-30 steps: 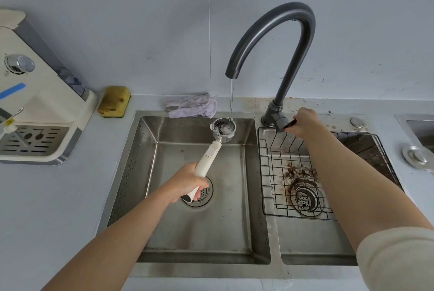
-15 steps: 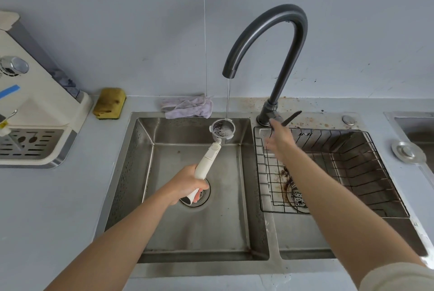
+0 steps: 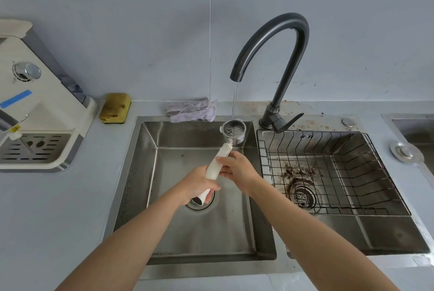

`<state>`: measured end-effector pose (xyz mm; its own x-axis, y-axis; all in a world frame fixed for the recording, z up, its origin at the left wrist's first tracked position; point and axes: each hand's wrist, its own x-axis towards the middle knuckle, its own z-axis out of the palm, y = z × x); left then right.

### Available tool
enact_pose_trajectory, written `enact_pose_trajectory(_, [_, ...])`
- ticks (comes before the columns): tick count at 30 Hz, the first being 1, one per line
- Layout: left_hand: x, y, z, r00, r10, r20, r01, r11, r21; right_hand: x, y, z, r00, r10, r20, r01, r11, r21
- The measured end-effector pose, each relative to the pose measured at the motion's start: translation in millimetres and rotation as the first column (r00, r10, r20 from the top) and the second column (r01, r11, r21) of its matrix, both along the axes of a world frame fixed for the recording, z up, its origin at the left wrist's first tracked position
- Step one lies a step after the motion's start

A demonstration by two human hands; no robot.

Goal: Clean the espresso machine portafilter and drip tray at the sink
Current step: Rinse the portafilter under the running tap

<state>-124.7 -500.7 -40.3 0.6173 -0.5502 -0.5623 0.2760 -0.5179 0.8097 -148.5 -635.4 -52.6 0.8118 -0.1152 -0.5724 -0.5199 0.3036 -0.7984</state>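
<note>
Grips white-handled round steel portafilter (image 3: 224, 150) over left sink basin (image 3: 199, 232): left hand (image 3: 199, 182) curled round the handle's lower end, right hand (image 3: 237, 169) pinching it higher up. Holds the basket under thin stream from dark curved tap (image 3: 274, 39); looks part-rinsed, residue inside. Leaves slotted grey drip tray (image 3: 35, 147) in cream espresso machine (image 3: 47, 103) on surface, far left, apparently untouched.

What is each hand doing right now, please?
Left hand: grips the lower end of the portafilter handle.
Right hand: holds the same handle higher up.
</note>
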Motion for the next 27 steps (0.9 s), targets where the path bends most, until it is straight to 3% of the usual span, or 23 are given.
enact_pose_trajectory(15, [16, -9, -8, 1.000, 0.004, -0.002, -0.004, 0.990, -0.143, 9, 5, 10, 0.982, -0.145, 0.117, 0.153, 0.987, -0.058])
enact_pose_trajectory(27, [22, -15, -9, 0.987, -0.030, 0.160, 0.037, 0.999, -0.038, 12, 7, 10, 0.962, -0.200, 0.186, 0.208, 0.978, -0.022])
